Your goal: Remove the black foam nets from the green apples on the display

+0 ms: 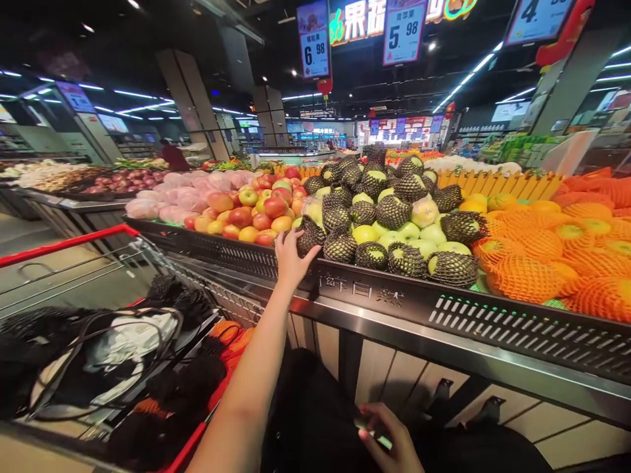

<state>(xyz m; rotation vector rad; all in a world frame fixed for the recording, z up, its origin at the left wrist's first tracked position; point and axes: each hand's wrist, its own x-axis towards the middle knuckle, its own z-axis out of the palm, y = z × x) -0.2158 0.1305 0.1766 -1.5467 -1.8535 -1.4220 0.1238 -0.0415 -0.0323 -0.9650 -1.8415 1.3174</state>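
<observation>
My left hand (pixel 292 259) reaches to the front edge of the fruit display, thumb and fingers spread apart. Between them, just behind, lies a green apple in a black foam net (pixel 311 235); whether the fingertips press on it I cannot tell. Several more netted apples (pixel 340 246) and bare green apples (pixel 394 238) are heaped to its right. Red-yellow apples (pixel 261 217) lie to its left. Low in front of my body, my right hand (pixel 389 440) has curled fingers around a small pale and dark thing that I cannot make out.
A shopping cart with a red handle (pixel 69 244) stands at the left, holding a bag (pixel 133 348) and dark and orange netted items. The black display rim (pixel 374 289) runs across in front. Orange-netted fruit (pixel 527 269) is piled at the right, pink-wrapped fruit (pixel 187 194) at the left.
</observation>
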